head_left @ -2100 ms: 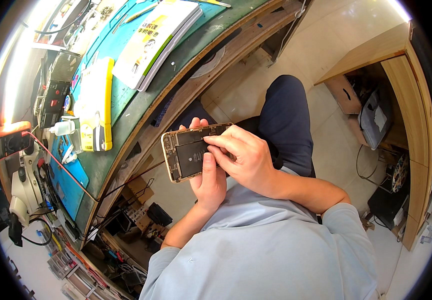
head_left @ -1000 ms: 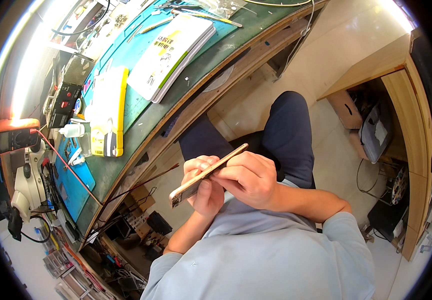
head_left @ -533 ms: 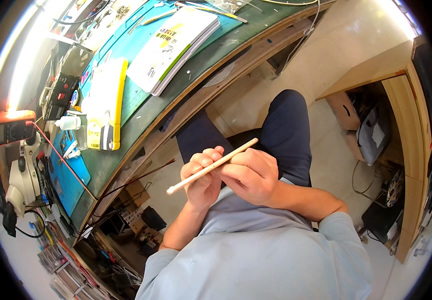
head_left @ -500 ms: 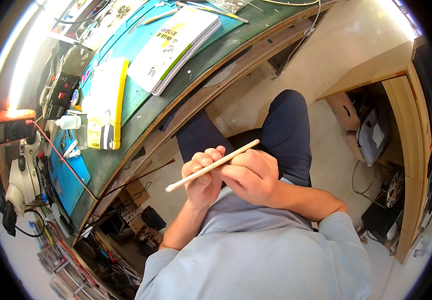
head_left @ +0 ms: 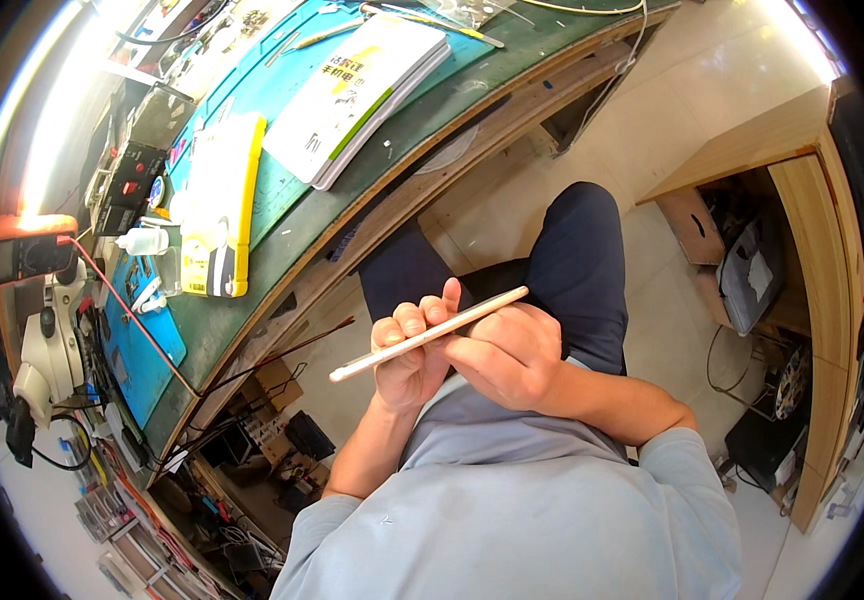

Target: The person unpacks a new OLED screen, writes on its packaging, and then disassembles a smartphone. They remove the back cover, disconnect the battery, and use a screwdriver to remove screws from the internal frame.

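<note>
A slim smartphone [head_left: 429, 336] with a pale gold edge is held edge-on over my lap, sloping up toward the right. My left hand [head_left: 404, 368] grips its left half, fingertips showing beyond the far side and one finger raised off it. Curled against the near side, my right hand [head_left: 508, 358] holds the right half. The phone's faces are turned out of sight, and the right fingertips are partly hidden.
The green workbench [head_left: 302, 230] at left carries a thick white book [head_left: 352, 95], a yellow-edged package [head_left: 222, 210], a small bottle [head_left: 144, 241] and an orange multimeter [head_left: 30, 250]. A white microscope [head_left: 47, 360] stands nearby. A wooden cabinet [head_left: 822, 300] is at right.
The smartphone has tilted slightly, its right end a touch lower. One left finger has lifted and straightened. The right hand has hardly moved.
</note>
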Motion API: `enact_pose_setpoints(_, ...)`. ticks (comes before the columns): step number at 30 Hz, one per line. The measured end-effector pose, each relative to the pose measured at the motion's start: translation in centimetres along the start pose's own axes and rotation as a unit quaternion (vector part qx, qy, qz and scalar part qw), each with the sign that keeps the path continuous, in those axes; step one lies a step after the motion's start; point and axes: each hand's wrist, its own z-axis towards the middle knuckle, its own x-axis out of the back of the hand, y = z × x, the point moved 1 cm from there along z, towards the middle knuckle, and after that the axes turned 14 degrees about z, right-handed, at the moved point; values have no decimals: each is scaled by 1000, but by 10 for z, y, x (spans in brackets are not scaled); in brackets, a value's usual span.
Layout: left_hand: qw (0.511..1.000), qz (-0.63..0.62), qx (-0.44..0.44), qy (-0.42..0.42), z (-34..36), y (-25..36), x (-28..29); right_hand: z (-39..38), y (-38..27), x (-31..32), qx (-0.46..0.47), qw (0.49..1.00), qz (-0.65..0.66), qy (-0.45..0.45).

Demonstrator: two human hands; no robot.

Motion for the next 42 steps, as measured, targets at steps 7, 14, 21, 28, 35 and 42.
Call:
enact_pose_setpoints(7, 1000, 26, 12, 13, -1, 2, -1, -1, 3, -2, 10, 1000, 1, 12)
enact_pose_setpoints(14, 998, 36, 23, 39, -2, 3, -13, -2, 10, -3, -52, 999, 5, 4)
enact_pose_setpoints(21, 985, 92, 85, 117, -4, 6, -25, 1, 16, -2, -202, 977, 59, 16)
enact_pose_setpoints(28, 981, 106, 96, 131, -6, 7, -29, 2, 15, -2, -219, 975, 45, 11)
enact_pose_setpoints(35, 980, 123, 99, 121, -7, 4, -31, -3, 19, -7, -221, 973, 59, 28)
enact_pose_setpoints(42, 974, 130, 100, 158, -9, 1, -32, -3, 19, -9, -191, 981, 15, -2)
